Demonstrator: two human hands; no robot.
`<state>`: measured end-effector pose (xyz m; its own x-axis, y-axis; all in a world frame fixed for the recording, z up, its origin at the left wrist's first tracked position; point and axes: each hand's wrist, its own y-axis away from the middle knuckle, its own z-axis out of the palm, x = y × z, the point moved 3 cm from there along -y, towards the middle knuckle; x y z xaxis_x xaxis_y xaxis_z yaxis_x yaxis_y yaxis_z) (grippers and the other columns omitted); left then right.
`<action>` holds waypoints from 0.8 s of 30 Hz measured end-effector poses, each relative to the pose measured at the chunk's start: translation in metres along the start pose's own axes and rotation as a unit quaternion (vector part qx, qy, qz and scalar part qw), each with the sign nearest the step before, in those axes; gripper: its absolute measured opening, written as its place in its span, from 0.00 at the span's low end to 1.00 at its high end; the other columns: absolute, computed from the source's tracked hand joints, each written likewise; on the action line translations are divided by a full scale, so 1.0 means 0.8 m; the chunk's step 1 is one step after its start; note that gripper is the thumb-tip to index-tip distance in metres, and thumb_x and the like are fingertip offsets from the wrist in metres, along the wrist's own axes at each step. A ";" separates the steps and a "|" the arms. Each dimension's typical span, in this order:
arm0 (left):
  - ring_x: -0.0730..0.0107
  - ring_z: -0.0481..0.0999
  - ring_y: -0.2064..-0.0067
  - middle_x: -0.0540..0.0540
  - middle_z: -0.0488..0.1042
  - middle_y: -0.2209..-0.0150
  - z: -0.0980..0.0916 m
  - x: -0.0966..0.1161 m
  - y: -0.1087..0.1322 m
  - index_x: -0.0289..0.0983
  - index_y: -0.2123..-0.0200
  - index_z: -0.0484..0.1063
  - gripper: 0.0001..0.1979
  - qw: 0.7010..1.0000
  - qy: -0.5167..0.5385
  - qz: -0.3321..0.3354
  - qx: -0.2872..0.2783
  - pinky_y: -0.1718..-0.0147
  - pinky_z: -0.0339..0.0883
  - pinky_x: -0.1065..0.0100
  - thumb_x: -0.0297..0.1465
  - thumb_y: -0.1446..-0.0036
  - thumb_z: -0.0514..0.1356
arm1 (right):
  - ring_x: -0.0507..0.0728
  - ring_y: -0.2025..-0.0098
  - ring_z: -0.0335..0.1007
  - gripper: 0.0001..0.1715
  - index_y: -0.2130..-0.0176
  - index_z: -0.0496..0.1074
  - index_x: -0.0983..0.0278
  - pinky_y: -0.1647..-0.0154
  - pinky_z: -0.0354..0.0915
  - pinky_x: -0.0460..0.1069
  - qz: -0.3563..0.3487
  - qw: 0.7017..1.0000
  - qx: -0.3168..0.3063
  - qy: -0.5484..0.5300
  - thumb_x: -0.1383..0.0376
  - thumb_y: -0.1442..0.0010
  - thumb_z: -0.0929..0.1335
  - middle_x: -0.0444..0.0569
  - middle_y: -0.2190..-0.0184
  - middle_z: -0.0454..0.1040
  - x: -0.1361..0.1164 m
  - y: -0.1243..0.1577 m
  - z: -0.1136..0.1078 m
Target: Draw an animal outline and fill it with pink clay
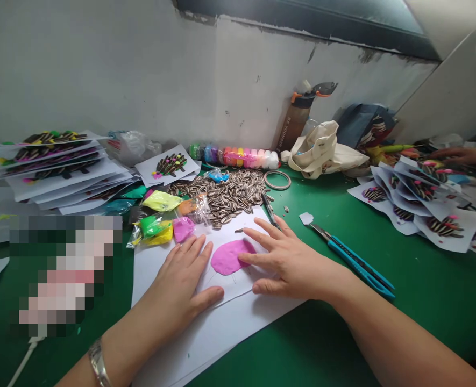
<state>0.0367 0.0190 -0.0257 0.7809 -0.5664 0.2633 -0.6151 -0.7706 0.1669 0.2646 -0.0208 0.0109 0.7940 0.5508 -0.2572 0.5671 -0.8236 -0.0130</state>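
A flat oval of pink modelling clay (227,258) lies on a white sheet of paper (238,293) that has faint pencil lines around the clay. My right hand (288,258) is open, its fingers spread, with one fingertip touching the right side of the clay. To the left, my left hand (185,274) rests on the paper, fingers stretched out beside the clay and holding nothing. Just beyond the paper is a heap of striped sunflower seeds (233,196). Small bags of coloured clay (161,217) sit behind my left hand, one of them pink.
A blue utility knife (354,263) lies right of my right arm. Stacked seed pictures (60,172) stand at the left, more pictures (419,196) at the right near another person's hand (459,156). A tape roll (277,180), clay tubs (246,157) and a bottle (296,121) line the back.
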 end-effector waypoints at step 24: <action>0.45 0.44 0.31 0.41 0.47 0.31 0.000 0.000 0.001 0.37 0.34 0.53 0.39 1.000 -0.010 -0.006 -0.008 0.36 0.43 0.46 0.50 0.43 0.56 | 0.72 0.31 0.38 0.37 0.38 0.60 0.43 0.36 0.34 0.74 0.037 0.999 -0.002 -0.022 0.40 0.44 0.65 0.46 0.30 0.44 0.014 0.007 -0.008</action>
<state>0.0363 0.0183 -0.0253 0.7899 -0.5630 0.2430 -0.6075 -0.7725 0.1849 0.2781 -0.0185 0.0139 0.8232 0.4821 -0.3001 0.5084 -0.8610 0.0114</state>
